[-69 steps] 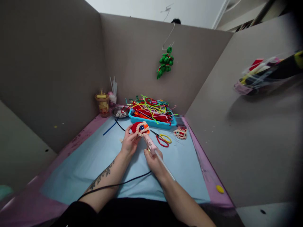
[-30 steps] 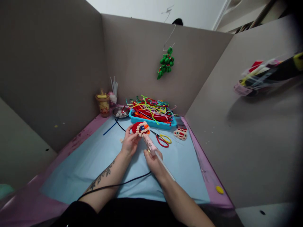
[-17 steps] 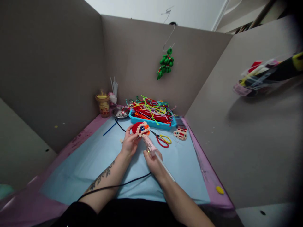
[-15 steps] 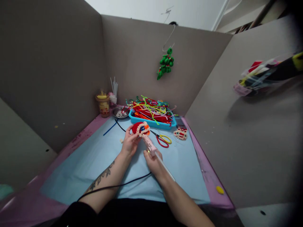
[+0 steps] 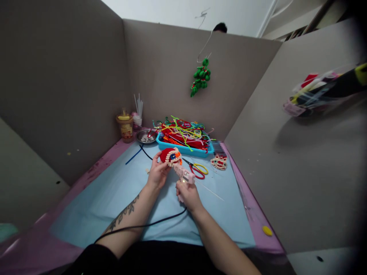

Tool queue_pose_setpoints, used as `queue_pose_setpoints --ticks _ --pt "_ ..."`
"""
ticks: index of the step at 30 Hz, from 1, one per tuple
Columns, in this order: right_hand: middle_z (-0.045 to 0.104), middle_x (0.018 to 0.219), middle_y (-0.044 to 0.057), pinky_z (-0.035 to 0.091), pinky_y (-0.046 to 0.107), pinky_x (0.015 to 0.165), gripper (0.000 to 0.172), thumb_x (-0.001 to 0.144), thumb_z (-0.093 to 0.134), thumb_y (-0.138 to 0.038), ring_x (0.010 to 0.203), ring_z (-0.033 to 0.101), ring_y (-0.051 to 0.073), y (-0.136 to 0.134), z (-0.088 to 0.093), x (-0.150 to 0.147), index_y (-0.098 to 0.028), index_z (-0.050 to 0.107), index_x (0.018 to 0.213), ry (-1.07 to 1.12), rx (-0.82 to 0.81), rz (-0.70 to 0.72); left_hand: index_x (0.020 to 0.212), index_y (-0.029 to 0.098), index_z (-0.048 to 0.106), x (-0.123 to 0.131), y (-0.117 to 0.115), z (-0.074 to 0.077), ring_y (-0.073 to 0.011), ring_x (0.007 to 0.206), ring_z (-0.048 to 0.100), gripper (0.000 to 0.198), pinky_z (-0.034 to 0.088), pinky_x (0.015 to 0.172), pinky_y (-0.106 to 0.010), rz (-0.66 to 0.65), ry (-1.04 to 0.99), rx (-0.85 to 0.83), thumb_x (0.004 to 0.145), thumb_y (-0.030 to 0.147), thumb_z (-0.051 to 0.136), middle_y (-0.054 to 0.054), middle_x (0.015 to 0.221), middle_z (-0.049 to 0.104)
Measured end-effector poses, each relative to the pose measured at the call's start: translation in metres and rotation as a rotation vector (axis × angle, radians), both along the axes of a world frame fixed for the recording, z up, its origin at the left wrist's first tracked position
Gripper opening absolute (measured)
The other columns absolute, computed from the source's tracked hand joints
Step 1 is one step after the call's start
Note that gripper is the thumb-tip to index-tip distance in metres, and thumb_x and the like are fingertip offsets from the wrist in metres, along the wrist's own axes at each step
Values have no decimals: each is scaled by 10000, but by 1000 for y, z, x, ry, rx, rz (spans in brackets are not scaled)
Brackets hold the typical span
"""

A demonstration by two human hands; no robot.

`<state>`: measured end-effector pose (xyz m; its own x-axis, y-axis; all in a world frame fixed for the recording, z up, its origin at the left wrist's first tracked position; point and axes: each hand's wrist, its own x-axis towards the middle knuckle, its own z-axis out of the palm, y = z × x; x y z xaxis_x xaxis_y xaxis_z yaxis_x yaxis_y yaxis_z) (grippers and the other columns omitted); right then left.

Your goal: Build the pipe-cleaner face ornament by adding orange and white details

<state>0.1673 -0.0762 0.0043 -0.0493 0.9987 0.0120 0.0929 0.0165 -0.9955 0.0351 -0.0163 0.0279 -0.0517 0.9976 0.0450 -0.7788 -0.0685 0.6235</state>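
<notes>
My left hand [image 5: 158, 172] is closed round the left side of a small red craft piece [image 5: 166, 156] with cream trim, a blue eye and orange parts. My right hand [image 5: 187, 194] grips a pink glue gun [image 5: 183, 174], whose nozzle end is at the lower edge of the craft piece; whether the tip touches it I cannot tell. A pale glue stick [image 5: 210, 191] sticks out behind the gun toward the lower right. The gun's black cord [image 5: 143, 225] runs across my left forearm.
Scissors [image 5: 199, 170] lie right of the craft piece, near a second red and cream piece [image 5: 219, 163]. Behind stand a blue basket [image 5: 186, 149] of coloured stems, a metal dish [image 5: 146, 137] and a lidded cup [image 5: 125, 128]. A yellow disc [image 5: 267, 230] lies at right.
My right hand has turned the glue gun, so its body shows more from the side and the glue stick points further right. More of a person's dark hair shows above the back partition.
</notes>
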Motion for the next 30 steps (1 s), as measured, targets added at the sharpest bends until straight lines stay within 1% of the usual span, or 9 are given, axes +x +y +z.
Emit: queue_pose_setpoints --ticks 3,9,15,19,22,25,27,29,30 --pt "484 459 -47 366 180 343 359 776 558 -504 344 436 72 0 -1 1 -173 522 641 86 -33 43 1131 249 495 0 0 0 -159 824 661 566 510 756 -292 -2 -10 -6 647 77 733 -25 968 686" --pt "516 495 -44 365 172 332 389 768 585 -543 341 441 66 0 -1 2 -160 536 725 189 -67 82 1138 251 490 0 0 1 -148 784 658 571 510 753 -295 -10 -12 -22 646 71 718 -18 957 681" --pt "528 514 -44 366 178 335 388 779 588 -545 347 458 72 -2 1 1 -162 533 761 237 -56 96 1144 248 482 0 -2 3 -144 767 665 568 518 745 -292 -23 -10 -29 654 73 711 -17 957 679" --pt "544 558 -37 376 191 342 408 765 602 -556 370 456 79 -1 1 0 -166 542 872 304 -51 79 1138 240 483 0 -4 4 -142 782 670 558 523 761 -285 -32 -22 -26 658 71 710 -17 939 684" --pt "571 659 -11 400 194 372 470 741 630 -570 456 500 93 -3 2 -2 -171 543 975 377 12 37 1130 236 490 0 -3 6 -153 801 678 549 537 781 -300 -32 -32 -26 658 62 707 -24 944 688" --pt "577 764 18 426 209 401 547 720 612 -644 546 541 116 -9 14 -9 -194 528 1019 485 86 52 1126 240 507 -1 -3 7 -152 790 686 524 557 768 -298 -21 -29 -40 674 46 686 -24 935 693" --pt "576 766 25 433 219 408 529 718 600 -664 567 547 131 -14 32 -21 -206 532 974 606 77 143 1109 214 544 -1 -7 6 -134 721 685 422 566 682 -250 -23 20 -75 731 53 636 -23 879 693" --pt "582 770 26 472 238 457 418 739 627 -579 628 578 152 -16 53 -43 -213 544 925 729 -11 275 1048 141 603 -1 -14 2 -121 639 667 234 535 549 -185 -28 87 -112 830 111 524 -18 783 664" --pt "592 802 23 495 247 491 364 724 671 -489 679 599 163 -15 62 -58 -220 545 934 775 -70 331 1007 118 623 0 -17 0 -124 627 662 213 514 501 -173 -20 108 -122 867 132 463 -16 744 645"
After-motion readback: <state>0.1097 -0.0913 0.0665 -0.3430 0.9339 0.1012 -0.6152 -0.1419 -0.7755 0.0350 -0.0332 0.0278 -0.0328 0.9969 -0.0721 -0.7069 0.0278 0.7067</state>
